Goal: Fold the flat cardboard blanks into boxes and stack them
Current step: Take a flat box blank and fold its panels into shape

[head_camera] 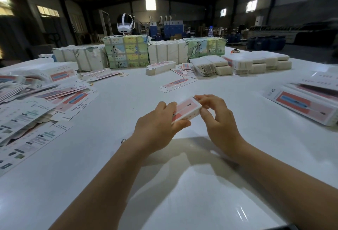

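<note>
The box (186, 110) is pink and white and it is folded up. Its long side runs from low on the left to high on the right, and the far end points away to the right. The pink face looks up and tips a little. It is held up above the white table (164, 184), not lying on it.

The box sits between the two hands. The left hand (157, 122) is at its near, lower end. The right hand (217, 118) is at its far, upper end.

The left hand has its fingers bent round the near end. The thumb lies under the long white edge and the fingers come over the top. It grips the box.

The right hand is partly open. Its fingertips (198, 99) touch the far top corner, and its thumb presses on the short end of the box. The other fingers are bent and loose. It pinches that end.

One flat blank (178, 84) lies on the table beyond the hands, well apart from them. Many blanks (54, 94) lie spread in a heap on the left. Finished boxes (309, 105) lie at the right edge. Tied white bundles (167, 50) stand in a row at the far side of the table, with more stacks (256, 61) near them.
</note>
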A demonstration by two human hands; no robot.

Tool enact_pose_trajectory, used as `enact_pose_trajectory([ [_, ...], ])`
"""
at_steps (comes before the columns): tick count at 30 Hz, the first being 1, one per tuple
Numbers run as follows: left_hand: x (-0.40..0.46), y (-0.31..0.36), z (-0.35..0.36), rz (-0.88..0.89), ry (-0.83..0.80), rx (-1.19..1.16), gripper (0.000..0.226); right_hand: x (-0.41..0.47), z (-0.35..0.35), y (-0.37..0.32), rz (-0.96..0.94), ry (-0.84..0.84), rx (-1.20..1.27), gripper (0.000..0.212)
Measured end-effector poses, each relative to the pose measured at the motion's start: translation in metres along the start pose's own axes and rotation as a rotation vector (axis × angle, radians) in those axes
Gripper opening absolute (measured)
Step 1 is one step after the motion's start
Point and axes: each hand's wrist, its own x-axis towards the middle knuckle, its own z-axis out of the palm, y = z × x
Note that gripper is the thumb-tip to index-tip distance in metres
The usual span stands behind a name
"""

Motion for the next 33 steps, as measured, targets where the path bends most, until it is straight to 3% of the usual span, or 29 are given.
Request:
enact_pose_trajectory([
  [5,-0.002,0.010,0.003,-0.046,0.030,0.084,0.065,-0.002,0.007,-0.002,0.086,-0.001,-0.010,0.047],
  [11,-0.004,0.021,0.010,-0.094,0.092,0.209,0.067,-0.005,0.011,-0.002,0.098,-0.001,-0.101,0.048],
  [21,-0.005,0.016,0.004,-0.084,0.163,0.180,0.064,0.006,0.002,-0.001,0.181,0.024,0.012,0.048],
  [23,-0.005,0.015,0.003,-0.079,0.175,0.192,0.064,0.010,0.001,0.001,0.383,0.068,0.206,0.058],
  [25,-0.005,0.017,0.005,-0.060,0.179,0.230,0.065,0.014,0.000,0.000,0.648,0.055,0.596,0.059],
  [27,-0.006,0.020,0.008,-0.030,0.168,0.283,0.064,0.015,0.000,-0.001,0.721,-0.011,0.819,0.037],
  [29,-0.007,0.022,0.011,-0.021,0.155,0.298,0.063,0.012,0.002,-0.003,0.628,-0.005,0.730,0.015],
  [33,-0.006,0.026,0.014,-0.025,0.153,0.295,0.065,0.003,0.004,0.000,0.370,0.039,0.313,0.011],
])
